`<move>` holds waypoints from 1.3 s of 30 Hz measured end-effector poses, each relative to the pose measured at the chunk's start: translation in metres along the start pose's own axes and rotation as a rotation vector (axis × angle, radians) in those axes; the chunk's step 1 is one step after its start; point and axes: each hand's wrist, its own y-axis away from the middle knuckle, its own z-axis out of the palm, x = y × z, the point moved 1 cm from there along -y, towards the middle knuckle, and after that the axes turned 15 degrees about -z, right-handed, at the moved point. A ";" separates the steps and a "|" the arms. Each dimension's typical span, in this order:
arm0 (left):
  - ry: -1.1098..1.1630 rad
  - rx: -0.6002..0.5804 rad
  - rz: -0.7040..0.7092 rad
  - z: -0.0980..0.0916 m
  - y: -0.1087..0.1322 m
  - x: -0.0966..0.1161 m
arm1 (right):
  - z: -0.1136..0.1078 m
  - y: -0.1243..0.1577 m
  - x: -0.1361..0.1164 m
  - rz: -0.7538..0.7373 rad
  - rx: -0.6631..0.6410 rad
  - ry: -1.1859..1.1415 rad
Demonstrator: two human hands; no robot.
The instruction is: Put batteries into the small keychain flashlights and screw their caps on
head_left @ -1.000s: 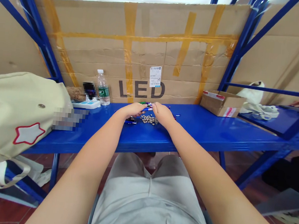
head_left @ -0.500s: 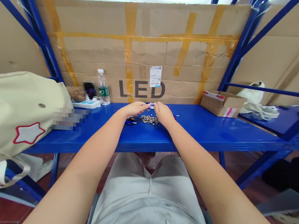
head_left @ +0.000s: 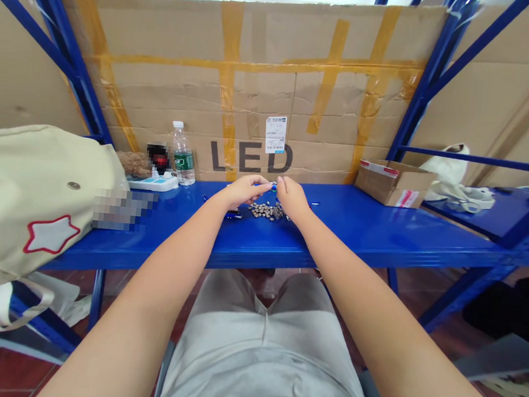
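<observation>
My left hand point(head_left: 246, 190) is closed in a pinch, palm down, above the blue shelf table. Facing it, my right hand point(head_left: 291, 198) is also closed, its fingertips nearly meeting the left ones. Between the two sets of fingertips shows a short part of a blue pen point(head_left: 274, 187); the fingers hide the rest. Just below the hands lies a loose pile of small, shiny metallic pieces point(head_left: 266, 210), too small to name. More blue pens lie about, one by my left wrist point(head_left: 233, 216) and another showing its end beyond my right hand point(head_left: 314, 203).
A clear water bottle point(head_left: 183, 156) and a white power strip point(head_left: 154, 181) stand at the back left. A cream bag with a star patch point(head_left: 53, 203) covers the left end. An open cardboard box point(head_left: 390, 182) sits at the back right. Tall cardboard point(head_left: 171, 96) closes off the rear.
Both hands have shifted slightly, the left a little to the right and up. The pen between them has turned, with less of its length showing.
</observation>
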 end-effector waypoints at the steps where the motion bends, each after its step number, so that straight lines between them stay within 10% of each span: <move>1: -0.025 0.031 0.022 0.001 0.000 0.000 | 0.001 0.000 0.002 0.007 -0.006 -0.016; 12: -0.029 0.082 -0.084 0.000 -0.004 -0.002 | 0.001 0.002 -0.003 -0.043 -0.092 0.080; 20: -0.600 0.180 0.042 -0.020 -0.002 -0.005 | -0.003 0.005 -0.002 -0.032 -0.287 0.111; 39: -0.783 0.372 0.045 -0.042 -0.015 -0.022 | -0.030 0.007 0.018 0.377 -0.224 0.293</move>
